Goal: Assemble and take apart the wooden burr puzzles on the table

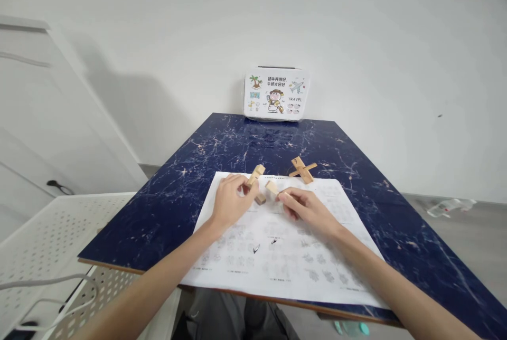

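Near the far edge of a printed paper sheet, my left hand is closed around joined wooden puzzle pieces. A darker wooden end pokes out below its fingers. To the right, my right hand pinches a single pale wooden puzzle piece, its free end pointing toward the left hand. The two hands are apart by a small gap. Beyond them lies a crossed wooden puzzle assembly, marked with a dark figure, at the sheet's far edge.
The table has a dark blue marbled top. At its far edge a cartoon-printed case stands against the wall. A white perforated surface with a cable is at the left. Plastic bottles lie on the floor at right.
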### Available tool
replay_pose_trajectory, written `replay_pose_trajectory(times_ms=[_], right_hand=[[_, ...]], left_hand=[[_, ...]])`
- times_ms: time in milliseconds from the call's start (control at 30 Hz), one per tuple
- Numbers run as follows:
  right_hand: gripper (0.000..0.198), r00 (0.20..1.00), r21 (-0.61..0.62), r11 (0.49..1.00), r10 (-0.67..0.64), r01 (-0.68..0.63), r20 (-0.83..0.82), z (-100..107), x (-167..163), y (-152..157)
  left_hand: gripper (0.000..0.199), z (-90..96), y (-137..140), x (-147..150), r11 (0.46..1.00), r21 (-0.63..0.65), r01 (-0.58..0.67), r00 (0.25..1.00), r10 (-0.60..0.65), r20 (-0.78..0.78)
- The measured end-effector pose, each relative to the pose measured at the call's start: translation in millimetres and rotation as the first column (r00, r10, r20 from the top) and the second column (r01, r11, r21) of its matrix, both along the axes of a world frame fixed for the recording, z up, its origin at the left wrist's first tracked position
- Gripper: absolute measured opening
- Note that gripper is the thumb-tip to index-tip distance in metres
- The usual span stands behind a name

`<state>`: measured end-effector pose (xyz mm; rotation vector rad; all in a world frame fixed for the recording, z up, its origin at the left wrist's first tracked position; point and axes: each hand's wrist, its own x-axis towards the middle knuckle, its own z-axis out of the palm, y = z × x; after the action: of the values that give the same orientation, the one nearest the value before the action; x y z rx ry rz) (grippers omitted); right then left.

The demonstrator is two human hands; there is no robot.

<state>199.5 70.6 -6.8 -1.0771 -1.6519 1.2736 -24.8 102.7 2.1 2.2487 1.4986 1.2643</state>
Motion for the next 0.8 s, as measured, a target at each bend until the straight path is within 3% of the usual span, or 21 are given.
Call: replay_pose_trajectory(times_ms=[133,300,400,600,800], right_hand=[[0.048,0.931,0.172,0.953,-0.284,0.248,0.229,-5.9,-1.1,4.6],[0.038,0.807,0.377,0.875,-0.446,0.303,0.387,-16.0,-2.8,6.2],[0.034,0.774,0.396,0.874,-0.451,0.282,0.444,-19.4,-2.7,6.9],[0.03,0.774,0.387,0.899,-0.392,0.206,0.498,-22.8,-1.0,7.9],[0.036,0.815,0.432,0.894,-0.335,0.117,0.472,-29.5,2.6,10.5]], left_hand=[[0.039,1.6,3.5,-10.0,0.984,0.039,-0.171,0.978,0.174,-0.117],[0.046,0.1,4.6,-17.0,0.973,0.158,-0.171,0.946,0.207,-0.248],[0.05,-1.8,4.1,-17.7,0.971,0.195,-0.139,0.93,0.195,-0.312],[0.045,-2.8,1.1,-15.5,0.986,0.132,-0.103,0.917,0.146,-0.371],[0.021,0.5,-2.2,-12.1,0.987,0.139,-0.078,0.912,0.128,-0.39]])
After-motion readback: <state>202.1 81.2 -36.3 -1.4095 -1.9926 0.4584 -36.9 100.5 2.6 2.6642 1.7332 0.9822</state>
